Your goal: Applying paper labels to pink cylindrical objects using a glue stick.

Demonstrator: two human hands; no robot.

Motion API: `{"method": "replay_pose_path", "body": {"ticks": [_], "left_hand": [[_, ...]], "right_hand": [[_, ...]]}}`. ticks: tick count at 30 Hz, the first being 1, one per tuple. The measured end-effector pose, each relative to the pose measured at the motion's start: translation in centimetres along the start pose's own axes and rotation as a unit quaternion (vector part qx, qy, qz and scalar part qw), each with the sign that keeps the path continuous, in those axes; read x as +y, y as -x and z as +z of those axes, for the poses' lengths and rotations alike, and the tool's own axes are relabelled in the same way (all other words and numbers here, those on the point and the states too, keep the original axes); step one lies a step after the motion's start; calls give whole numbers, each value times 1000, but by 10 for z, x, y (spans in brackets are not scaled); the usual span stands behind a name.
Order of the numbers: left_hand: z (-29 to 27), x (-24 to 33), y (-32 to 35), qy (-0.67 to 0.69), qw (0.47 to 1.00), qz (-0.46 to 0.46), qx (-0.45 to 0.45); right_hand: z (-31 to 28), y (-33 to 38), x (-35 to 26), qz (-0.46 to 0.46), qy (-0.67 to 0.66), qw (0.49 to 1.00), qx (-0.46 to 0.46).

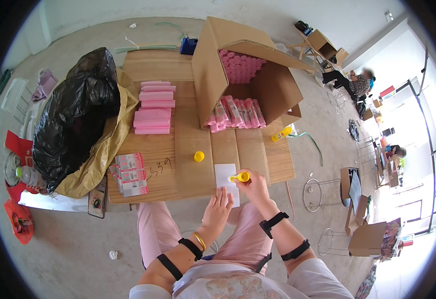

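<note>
A yellow glue stick [243, 176] is pinched in my right hand [256, 188], its tip down on a white paper slip [225, 173]. My left hand [218, 205] lies with fingers stretched out over the lower part of that slip. Slightly left of the paper, a yellow cap [199, 156] stands on the cardboard sheet [194, 174] covering the table. Toward the table's left front corner is a small fanned pile of printed labels [131, 174]. Behind it, plain pink rolls [153, 117] are stacked in a column.
A large open carton [270, 92] lies on its side at the back, with pink rolls bearing labels [235, 113] at its mouth. Another yellow glue bottle [281, 134] rests near the right edge. Left stands a sack lined with black plastic [81, 109]. People sit far right, near stools.
</note>
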State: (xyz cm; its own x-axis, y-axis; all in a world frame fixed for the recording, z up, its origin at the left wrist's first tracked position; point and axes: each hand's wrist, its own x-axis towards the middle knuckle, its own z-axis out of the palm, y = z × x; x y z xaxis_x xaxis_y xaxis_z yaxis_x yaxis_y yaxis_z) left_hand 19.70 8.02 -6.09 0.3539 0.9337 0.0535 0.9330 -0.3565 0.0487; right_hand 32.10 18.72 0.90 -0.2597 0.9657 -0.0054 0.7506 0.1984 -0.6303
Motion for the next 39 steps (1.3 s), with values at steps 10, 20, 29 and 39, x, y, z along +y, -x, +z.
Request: {"method": "replay_pose_path", "body": {"ticks": [10,20,29,39], "left_hand": [[-2,1,-1,8,999,12,-41],[-1,1,0,6,1000,-1,-2],[-2,1,0,4,1000,-1,-16],[3,2,-1,5,1000,-1,-2]], "right_hand": [[21,-2,-27,-47,-32,997,-45],[-2,1,6,6,-33,999,-14],[-8,0,19,41,-66,997,-7],[-3,-35,24,24,-82,996,36]]}}
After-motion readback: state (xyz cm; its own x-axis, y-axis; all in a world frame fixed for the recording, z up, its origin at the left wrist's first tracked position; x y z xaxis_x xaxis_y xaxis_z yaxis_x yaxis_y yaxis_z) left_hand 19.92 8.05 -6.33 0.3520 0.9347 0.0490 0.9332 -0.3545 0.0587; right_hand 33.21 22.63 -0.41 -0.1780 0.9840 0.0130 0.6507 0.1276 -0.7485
